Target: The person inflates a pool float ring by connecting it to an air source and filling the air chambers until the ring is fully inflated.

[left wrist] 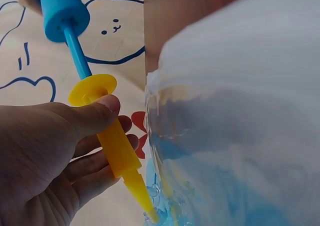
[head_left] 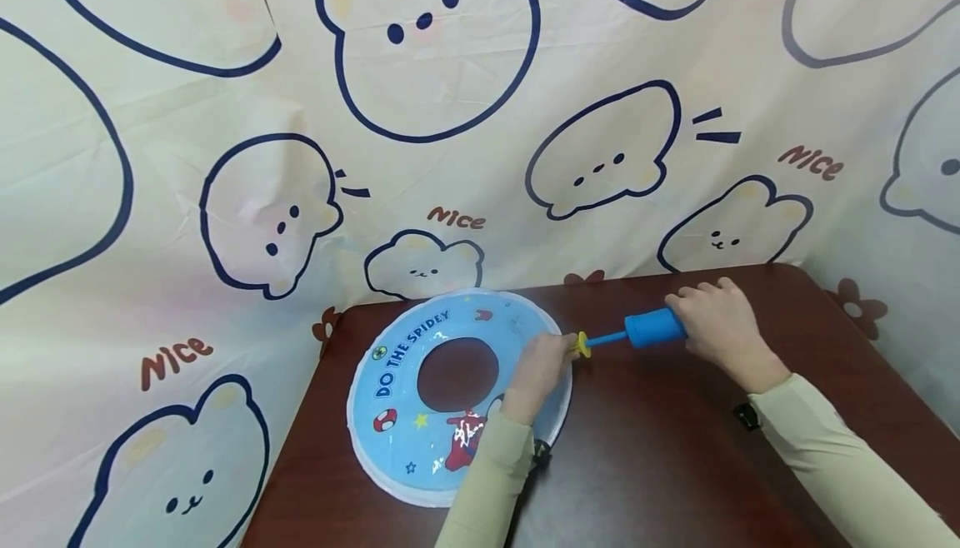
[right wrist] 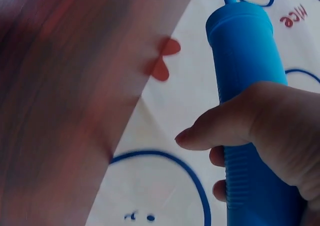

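A light blue inflatable swim ring (head_left: 390, 448) with "DO THE SPIDEY" printed on it lies on the table, looking plump. At its right edge my left hand (head_left: 536, 373) pinches the yellow nozzle end (left wrist: 117, 146) of a hand pump between thumb and fingers. The nozzle's tip meets the clear valve (left wrist: 152, 218) of the ring in the left wrist view. My right hand (head_left: 720, 323) grips the pump's blue barrel (right wrist: 245, 51), fingers wrapped around it. Between barrel and nozzle a stretch of thin blue rod (left wrist: 76, 51) shows.
The dark brown wooden table (head_left: 645, 465) carries the ring and ends close behind the pump. A cream cloth (head_left: 600, 48) with cartoon bears hangs behind and at both sides. Dark straps show at both sleeve cuffs (head_left: 772, 398).
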`<state>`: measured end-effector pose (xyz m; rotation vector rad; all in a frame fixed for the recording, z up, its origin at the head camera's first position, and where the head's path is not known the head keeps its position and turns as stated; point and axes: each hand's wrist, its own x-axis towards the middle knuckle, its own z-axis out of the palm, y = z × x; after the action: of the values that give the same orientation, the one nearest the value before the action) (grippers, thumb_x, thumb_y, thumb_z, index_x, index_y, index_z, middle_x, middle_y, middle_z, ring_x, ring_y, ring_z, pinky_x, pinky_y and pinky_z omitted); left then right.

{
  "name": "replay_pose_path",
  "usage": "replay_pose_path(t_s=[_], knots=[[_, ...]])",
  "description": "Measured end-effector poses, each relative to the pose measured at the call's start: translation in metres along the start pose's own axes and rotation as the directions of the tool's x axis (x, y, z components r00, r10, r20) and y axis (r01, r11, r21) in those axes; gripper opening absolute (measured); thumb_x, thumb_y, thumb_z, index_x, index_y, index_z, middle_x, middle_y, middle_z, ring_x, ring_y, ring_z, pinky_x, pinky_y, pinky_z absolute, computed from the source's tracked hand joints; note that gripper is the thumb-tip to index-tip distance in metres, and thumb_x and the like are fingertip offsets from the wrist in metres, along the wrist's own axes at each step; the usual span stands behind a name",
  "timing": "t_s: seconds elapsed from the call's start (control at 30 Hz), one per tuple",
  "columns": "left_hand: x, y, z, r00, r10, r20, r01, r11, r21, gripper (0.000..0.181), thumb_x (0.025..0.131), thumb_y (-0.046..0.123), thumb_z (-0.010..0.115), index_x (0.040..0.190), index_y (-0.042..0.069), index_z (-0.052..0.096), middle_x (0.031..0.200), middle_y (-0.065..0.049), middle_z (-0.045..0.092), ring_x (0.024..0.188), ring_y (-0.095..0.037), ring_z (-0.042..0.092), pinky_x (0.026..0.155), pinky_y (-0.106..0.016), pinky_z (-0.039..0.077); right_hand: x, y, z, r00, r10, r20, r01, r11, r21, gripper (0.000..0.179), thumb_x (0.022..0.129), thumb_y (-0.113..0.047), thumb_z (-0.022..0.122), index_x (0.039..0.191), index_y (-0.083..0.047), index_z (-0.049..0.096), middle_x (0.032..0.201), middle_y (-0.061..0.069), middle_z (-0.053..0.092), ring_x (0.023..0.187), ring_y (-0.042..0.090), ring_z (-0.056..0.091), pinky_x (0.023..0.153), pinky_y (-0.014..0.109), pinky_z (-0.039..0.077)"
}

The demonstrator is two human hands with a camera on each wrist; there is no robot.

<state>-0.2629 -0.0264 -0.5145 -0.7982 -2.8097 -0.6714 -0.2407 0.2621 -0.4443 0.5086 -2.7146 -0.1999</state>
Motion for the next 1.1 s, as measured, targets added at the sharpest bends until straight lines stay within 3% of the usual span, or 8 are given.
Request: replay_pose_path(t_s=[0.33,0.53,0.67,0.9,1.1], knots=[[-0.002,-0.005,0.004,1.0,0.0,-0.007,0.0,1.0,-0.018,0.014,0.1,0.023,0.077,0.11,0.015,0.081,0.087,0.002,0.077,0.069,-0.004,0.06,0.069,-0.011,0.053,0.02,-0.045,0.025,0.998,-0.058,0.038,0.059,0.998,-0.034,0.062,0.063,-0.03,0.104,0.113,-0.007,0.074,0.103,0.015,0.078,0.087,0.035,0.073,0.084,0.054,0.059],[-0.003,-0.004,0.004,1.0,0.025,-0.014,-0.025,1.0,0.019,0.018,0.1,0.024,0.077,0.115,0.015,0.08,0.092,0.001,0.079,0.074,-0.006,0.065,0.078,-0.016,0.058,0.024,-0.055,0.03,0.995,-0.078,0.066,0.078,0.997,-0.01,0.062,0.064,-0.029,0.102,0.115,-0.007,0.074,0.106,0.014,0.079,0.089,0.034,0.075,0.087,0.056,0.061],[-0.001,-0.004,0.004,1.0,0.027,-0.008,-0.027,1.0,0.011,0.017,0.1,0.023,0.077,0.115,0.015,0.08,0.092,0.001,0.079,0.073,-0.006,0.065,0.076,-0.014,0.057,0.022,-0.04,0.024,0.995,-0.068,0.077,0.067,0.998,0.01,0.06,0.065,-0.028,0.102,0.115,-0.008,0.075,0.106,0.014,0.079,0.091,0.034,0.075,0.086,0.056,0.06],[0.0,-0.005,0.001,1.0,-0.019,-0.001,0.019,0.999,-0.04,0.018,0.098,0.02,0.079,0.115,0.013,0.08,0.09,0.001,0.078,0.066,-0.004,0.059,0.068,-0.012,0.053,0.003,0.021,-0.002,0.998,-0.035,0.054,0.035,0.999,0.0,0.06,0.063,-0.024,0.102,0.114,-0.007,0.074,0.105,0.016,0.078,0.092,0.037,0.074,0.083,0.057,0.057],[0.0,-0.006,0.001,1.0,0.028,-0.007,-0.028,0.999,-0.024,0.015,0.099,0.022,0.078,0.112,0.013,0.08,0.094,0.0,0.08,0.068,-0.005,0.061,0.066,-0.011,0.051,-0.015,0.051,-0.025,0.997,0.019,0.069,-0.017,0.999,-0.033,0.069,0.059,-0.025,0.104,0.117,-0.002,0.072,0.108,0.024,0.076,0.095,0.045,0.072,0.09,0.069,0.054]])
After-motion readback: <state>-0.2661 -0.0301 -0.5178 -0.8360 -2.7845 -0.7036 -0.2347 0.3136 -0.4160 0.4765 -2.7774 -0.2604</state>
